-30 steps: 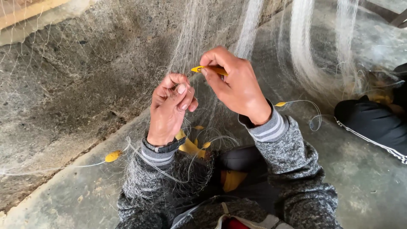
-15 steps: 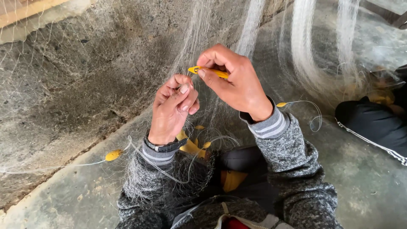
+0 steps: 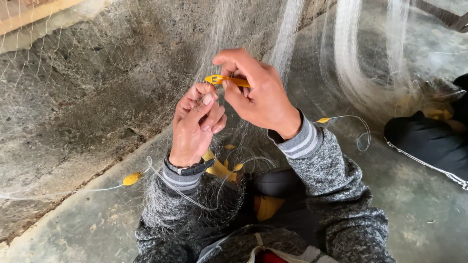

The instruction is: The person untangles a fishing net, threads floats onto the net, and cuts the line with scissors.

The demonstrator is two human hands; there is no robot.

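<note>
Fine whitish monofilament fishing net (image 3: 243,34) hangs in front of both hands and spills over the person's grey knitted sleeves and lap. Left of the hands, a small yellow oval float (image 3: 131,178) lies on the grey concrete floor (image 3: 73,229) at the foot of a rough stone wall (image 3: 97,87), tied to a pale line. The left hand (image 3: 195,126), a dark wristwatch (image 3: 187,169) at its wrist, is curled nearly closed, its fingertips pinching strands of the net. Just to its right and slightly higher, the right hand (image 3: 258,95) is closed around a slim yellow plastic netting needle (image 3: 226,80), whose tip points towards the left hand's fingers. Below the hands, more yellow floats (image 3: 219,168) sit tangled in the mesh. Well to the right, a dark trouser leg with a white stripe (image 3: 429,146) rests on the floor.
</note>
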